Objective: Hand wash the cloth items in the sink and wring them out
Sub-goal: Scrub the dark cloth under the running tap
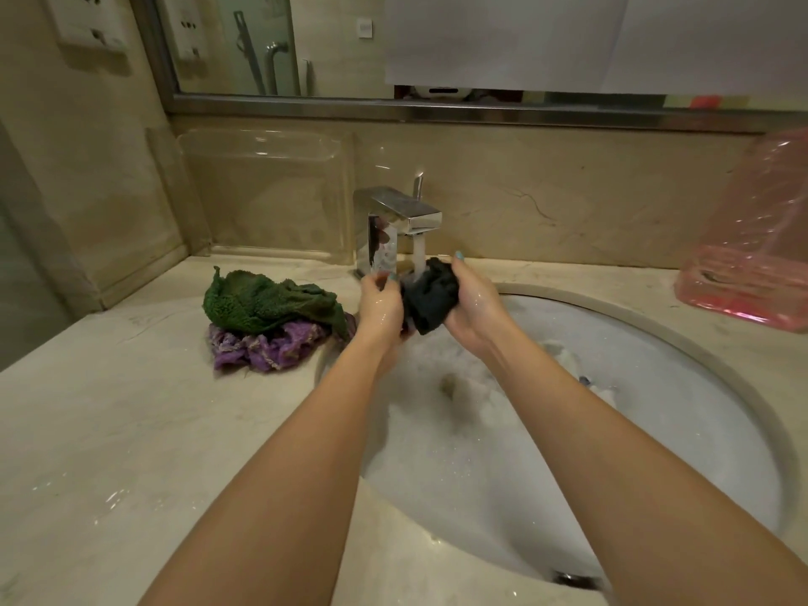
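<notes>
One black wad (430, 295), perhaps cloth, between left hand (379, 306) and right hand (472, 308)

Single head-worn wide-angle view, facing forward and down, close over the sink (699, 430) and tabletop (131, 430); mirror (332, 45) along top edge.

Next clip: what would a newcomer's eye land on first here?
The left hand and right hand grip a bunched black cloth in the stream from the faucet, above the sudsy sink. On the counter left of the sink, a green cloth lies on a purple cloth.
</notes>
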